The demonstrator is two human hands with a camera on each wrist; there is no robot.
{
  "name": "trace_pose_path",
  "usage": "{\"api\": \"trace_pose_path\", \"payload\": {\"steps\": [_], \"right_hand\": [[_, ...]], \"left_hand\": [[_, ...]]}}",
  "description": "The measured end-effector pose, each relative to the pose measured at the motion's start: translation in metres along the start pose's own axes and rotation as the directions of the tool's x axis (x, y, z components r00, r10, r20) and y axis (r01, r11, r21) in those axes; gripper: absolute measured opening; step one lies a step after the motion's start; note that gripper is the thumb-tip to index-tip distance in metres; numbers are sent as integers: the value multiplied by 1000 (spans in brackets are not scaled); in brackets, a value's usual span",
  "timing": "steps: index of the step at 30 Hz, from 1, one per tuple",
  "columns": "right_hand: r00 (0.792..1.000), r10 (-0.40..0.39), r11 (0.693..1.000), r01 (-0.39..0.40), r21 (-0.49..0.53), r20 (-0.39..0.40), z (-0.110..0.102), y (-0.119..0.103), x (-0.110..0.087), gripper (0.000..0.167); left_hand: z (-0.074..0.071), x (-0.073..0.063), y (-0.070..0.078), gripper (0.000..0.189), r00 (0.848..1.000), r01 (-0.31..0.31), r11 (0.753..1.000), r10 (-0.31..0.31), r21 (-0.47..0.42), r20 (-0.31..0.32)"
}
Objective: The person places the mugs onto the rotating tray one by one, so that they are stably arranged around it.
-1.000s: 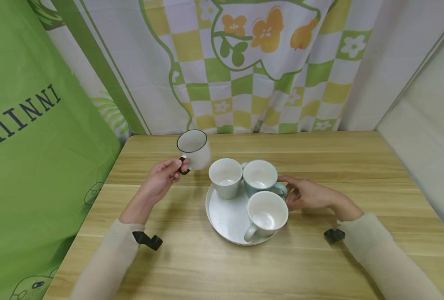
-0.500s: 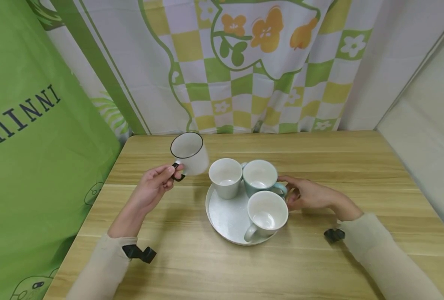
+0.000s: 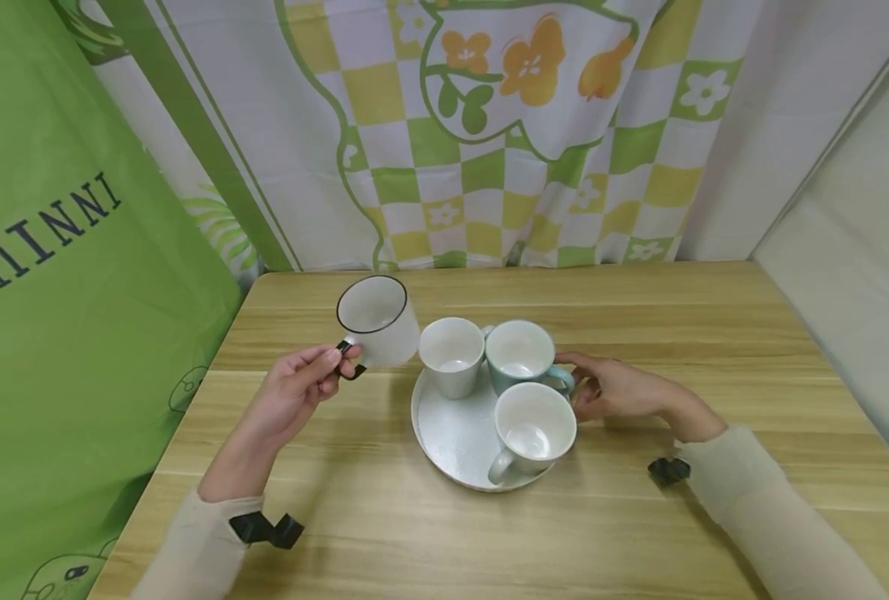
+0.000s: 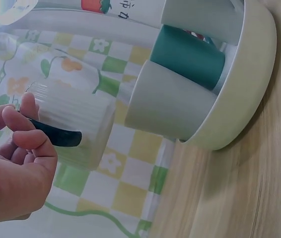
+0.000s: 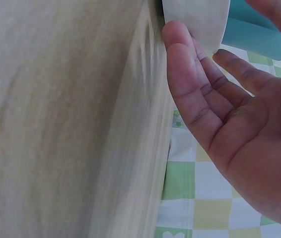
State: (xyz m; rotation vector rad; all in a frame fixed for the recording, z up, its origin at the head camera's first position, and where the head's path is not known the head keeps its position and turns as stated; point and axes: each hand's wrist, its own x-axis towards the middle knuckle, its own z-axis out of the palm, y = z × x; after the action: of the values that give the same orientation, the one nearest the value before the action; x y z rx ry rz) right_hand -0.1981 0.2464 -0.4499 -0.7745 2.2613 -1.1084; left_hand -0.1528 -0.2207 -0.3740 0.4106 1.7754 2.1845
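My left hand (image 3: 305,387) pinches the black handle of a white mug (image 3: 392,337) with a black rim, held tilted just left of the tray. In the left wrist view this mug (image 4: 78,124) shows a ribbed side. On the round white tray (image 3: 444,442) stand a plain white mug (image 3: 451,379) at back left, a teal mug (image 3: 506,379) at back right and a white mug with a pale handle (image 3: 537,462) in front. At the tray's right side, my right hand (image 3: 620,387) reaches to the teal handle, its fingers relaxed; the right wrist view shows fingertips right at a white surface.
The wooden table (image 3: 384,533) extends around the tray on every side. Behind it hangs a checked, flowered curtain (image 3: 481,175). A green cloth (image 3: 114,333) borders the left, and a pale wall (image 3: 856,250) the right.
My left hand has moved toward me and slightly left, bringing the black-rimmed mug lower and nearer. My right hand and the mugs on the tray have stayed in place.
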Motion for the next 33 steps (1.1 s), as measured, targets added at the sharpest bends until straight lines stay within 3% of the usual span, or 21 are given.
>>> {"api": "trace_pose_path", "payload": {"steps": [14, 26, 33], "right_hand": [[1000, -2, 1000, 2, -10, 0, 0, 0, -1, 83], [1000, -10, 1000, 10, -5, -9, 0, -2, -1, 83], [1000, -10, 1000, 10, -15, -8, 0, -2, -1, 83]], "left_hand": [[11, -16, 5, 29, 994, 10, 1000, -11, 8, 113], [23, -13, -5, 30, 967, -2, 1000, -4, 24, 255], [30, -12, -12, 28, 957, 33, 997, -51, 68, 285]]}}
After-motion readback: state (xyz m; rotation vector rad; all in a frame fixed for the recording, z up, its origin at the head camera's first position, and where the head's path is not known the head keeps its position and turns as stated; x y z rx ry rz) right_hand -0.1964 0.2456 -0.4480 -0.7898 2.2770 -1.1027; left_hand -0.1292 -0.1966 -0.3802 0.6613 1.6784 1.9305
